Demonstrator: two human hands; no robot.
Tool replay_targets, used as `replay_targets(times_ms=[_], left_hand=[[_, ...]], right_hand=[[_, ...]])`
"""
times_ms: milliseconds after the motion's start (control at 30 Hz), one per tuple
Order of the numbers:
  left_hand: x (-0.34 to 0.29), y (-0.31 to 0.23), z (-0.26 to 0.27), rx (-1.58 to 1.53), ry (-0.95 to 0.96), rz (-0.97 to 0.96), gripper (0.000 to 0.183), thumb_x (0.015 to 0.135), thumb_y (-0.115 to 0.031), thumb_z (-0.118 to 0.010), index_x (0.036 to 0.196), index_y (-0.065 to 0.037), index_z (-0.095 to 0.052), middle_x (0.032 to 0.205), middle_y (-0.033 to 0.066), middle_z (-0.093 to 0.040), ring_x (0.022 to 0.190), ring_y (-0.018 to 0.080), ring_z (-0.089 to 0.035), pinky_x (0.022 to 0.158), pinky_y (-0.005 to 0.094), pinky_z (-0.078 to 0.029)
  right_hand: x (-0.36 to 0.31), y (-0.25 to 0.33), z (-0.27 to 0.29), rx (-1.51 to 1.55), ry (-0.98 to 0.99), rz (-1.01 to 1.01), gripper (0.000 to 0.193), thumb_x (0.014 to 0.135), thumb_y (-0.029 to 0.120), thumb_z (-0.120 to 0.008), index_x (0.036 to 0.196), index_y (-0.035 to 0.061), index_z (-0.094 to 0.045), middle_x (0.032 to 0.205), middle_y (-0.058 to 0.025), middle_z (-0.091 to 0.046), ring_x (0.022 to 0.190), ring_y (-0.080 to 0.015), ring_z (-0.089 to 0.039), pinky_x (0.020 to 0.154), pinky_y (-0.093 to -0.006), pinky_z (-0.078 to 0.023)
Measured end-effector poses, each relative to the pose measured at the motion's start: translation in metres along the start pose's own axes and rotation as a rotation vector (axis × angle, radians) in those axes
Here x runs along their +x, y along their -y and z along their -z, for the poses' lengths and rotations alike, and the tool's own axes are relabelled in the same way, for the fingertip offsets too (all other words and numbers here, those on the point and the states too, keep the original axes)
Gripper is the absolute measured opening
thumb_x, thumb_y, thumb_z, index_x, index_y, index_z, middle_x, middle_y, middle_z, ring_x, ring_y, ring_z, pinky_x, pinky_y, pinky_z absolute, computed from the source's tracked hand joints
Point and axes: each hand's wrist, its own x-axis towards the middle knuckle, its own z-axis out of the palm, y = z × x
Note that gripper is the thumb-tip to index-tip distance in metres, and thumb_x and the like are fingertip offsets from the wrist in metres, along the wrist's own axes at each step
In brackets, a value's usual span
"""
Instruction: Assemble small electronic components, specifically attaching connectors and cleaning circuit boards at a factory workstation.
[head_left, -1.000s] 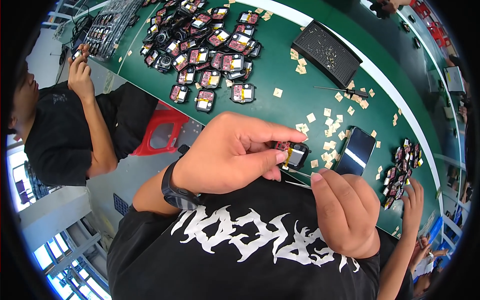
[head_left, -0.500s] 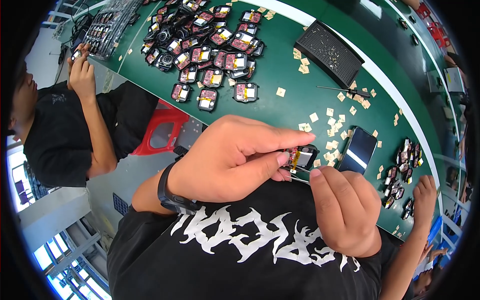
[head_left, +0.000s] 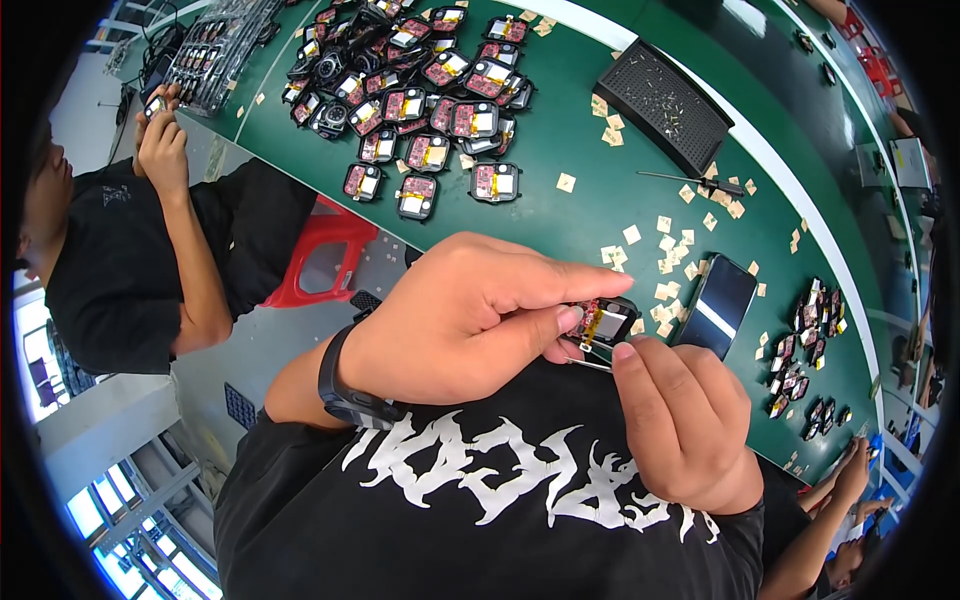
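Close in front of my chest, my left hand grips an open smartwatch case between thumb and fingers. A red circuit board, a light square part and a strip of yellow tape show inside the black case. My right hand pinches thin metal tweezers; their prongs lie along the near edge of the case. Whether the tips grip anything is too small to tell.
Many similar watch cases lie heaped at the far left, with more at the right. Around a phone are scattered small paper squares. Beyond them are a screwdriver and a black tray of small parts. People sit both sides.
My right hand with the tweezers has shifted slightly left, closer to the case. At the right, a co-worker's hand has drawn back from the watch cases toward the table's edge.
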Motion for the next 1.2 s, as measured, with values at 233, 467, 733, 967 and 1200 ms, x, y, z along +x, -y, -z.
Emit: replay_targets(times_ms=[233, 467, 733, 967, 1200], left_hand=[[0.001, 0.005, -0.002, 0.011, -0.013, -0.022, 0.040, 0.092, 0.014, -0.056, 0.128, 0.003, -0.068, 0.086, 0.0134, -0.073, 0.075, 0.0151, -0.073, 0.068, 0.0252, -0.056], [0.002, 0.008, -0.002, 0.041, 0.004, -0.033, 0.040, 0.091, 0.014, -0.056, 0.127, 0.002, -0.068, 0.085, 0.0136, -0.073, 0.073, 0.0156, -0.073, 0.067, 0.0256, -0.055], [0.003, 0.009, -0.001, 0.034, 0.009, 0.012, 0.038, 0.092, 0.012, -0.059, 0.128, 0.002, -0.068, 0.084, 0.0115, -0.072, 0.074, 0.0150, -0.072, 0.067, 0.0254, -0.057], [0.001, 0.000, -0.006, -0.206, -0.115, 0.289, 0.033, 0.095, 0.007, -0.063, 0.127, 0.003, -0.068, 0.089, 0.0079, -0.071, 0.078, 0.0112, -0.071, 0.070, 0.0232, -0.059], [0.002, 0.003, -0.010, -0.339, -0.184, 0.295, 0.033, 0.097, 0.007, -0.058, 0.129, 0.003, -0.066, 0.095, 0.0087, -0.070, 0.084, 0.0122, -0.071, 0.076, 0.0243, -0.060]], right_hand=[[0.000, -0.001, 0.001, 0.028, 0.034, 0.007, 0.025, 0.073, 0.001, -0.070, 0.096, -0.0091, -0.069, 0.085, -0.0155, -0.066, 0.067, -0.0210, -0.060, 0.053, -0.0266, -0.049], [-0.003, -0.005, -0.003, 0.117, 0.049, 0.008, 0.027, 0.073, 0.000, -0.070, 0.097, -0.0102, -0.067, 0.086, -0.0152, -0.065, 0.068, -0.0211, -0.059, 0.052, -0.0268, -0.049], [-0.002, -0.005, 0.002, 0.093, 0.072, -0.015, 0.029, 0.073, 0.000, -0.070, 0.099, -0.0096, -0.067, 0.088, -0.0150, -0.066, 0.070, -0.0215, -0.061, 0.052, -0.0284, -0.049], [-0.008, 0.000, 0.008, 0.066, 0.030, -0.093, 0.025, 0.069, -0.002, -0.070, 0.094, -0.0071, -0.069, 0.084, -0.0148, -0.067, 0.065, -0.0213, -0.059, 0.053, -0.0285, -0.048], [-0.003, 0.003, 0.002, 0.072, -0.025, -0.094, 0.024, 0.069, 0.000, -0.070, 0.093, -0.0071, -0.069, 0.084, -0.0143, -0.066, 0.065, -0.0212, -0.059, 0.054, -0.0283, -0.048]])
